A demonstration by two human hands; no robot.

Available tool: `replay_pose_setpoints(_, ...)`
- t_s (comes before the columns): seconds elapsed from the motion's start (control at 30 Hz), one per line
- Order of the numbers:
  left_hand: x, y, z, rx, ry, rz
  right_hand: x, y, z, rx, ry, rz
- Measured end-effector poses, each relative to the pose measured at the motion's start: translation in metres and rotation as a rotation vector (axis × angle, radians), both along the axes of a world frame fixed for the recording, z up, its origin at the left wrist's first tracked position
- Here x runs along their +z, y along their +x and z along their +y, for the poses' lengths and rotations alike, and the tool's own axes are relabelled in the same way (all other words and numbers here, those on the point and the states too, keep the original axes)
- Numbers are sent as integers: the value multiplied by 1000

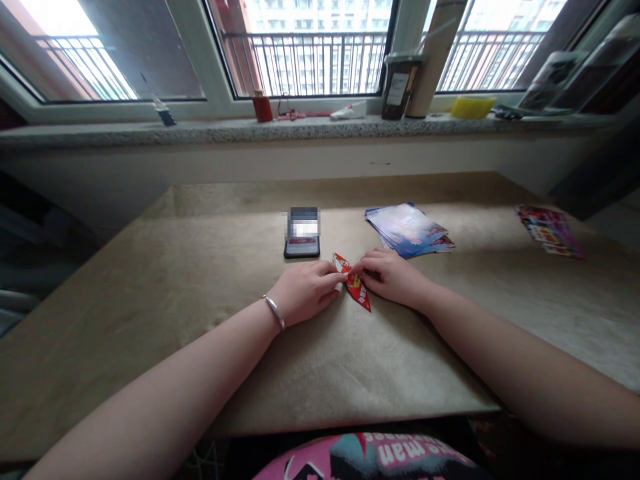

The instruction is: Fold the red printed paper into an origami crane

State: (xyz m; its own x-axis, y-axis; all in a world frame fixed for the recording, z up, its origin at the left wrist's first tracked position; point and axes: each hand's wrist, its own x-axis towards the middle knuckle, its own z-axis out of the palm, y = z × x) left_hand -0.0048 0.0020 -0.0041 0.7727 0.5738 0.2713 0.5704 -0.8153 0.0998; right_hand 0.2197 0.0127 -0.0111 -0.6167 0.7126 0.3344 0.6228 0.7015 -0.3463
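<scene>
A small folded piece of red printed paper with pointed ends lies slantwise on the table, between my hands. My left hand, with a silver bangle at the wrist, comes in from the left and pinches the paper near its middle. From the right, my right hand presses its fingertips together on the same paper, close to the left fingertips. My fingers cover part of the paper's middle. Just beyond my left hand lies a phone with its screen lit and partly blurred out.
A stack of glossy blue-white printed sheets lies beyond my right hand. More colourful printed sheets sit at the far right of the table. On the windowsill stand a dark lidded cup, a red bottle and a yellow block.
</scene>
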Motion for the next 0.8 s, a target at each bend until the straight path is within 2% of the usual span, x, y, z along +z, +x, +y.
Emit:
replay_pose_setpoints(0.17, -1, 1, 1, 18, -35, -14, 1, -1, -1, -3, 96, -82)
replay_pose_setpoints(0.4, -3, 2, 3, 12, 8, -58, 5, -2, -1, 43, 261, -216)
replay_pose_setpoints(0.63, 0, 4, 2, -35, 53, -49, 8, -1, 2, 140, 292, -217)
replay_pose_setpoints(0.8, 1, 4, 4, -62, 69, -60, 8, -1, 3, 157, 284, -214)
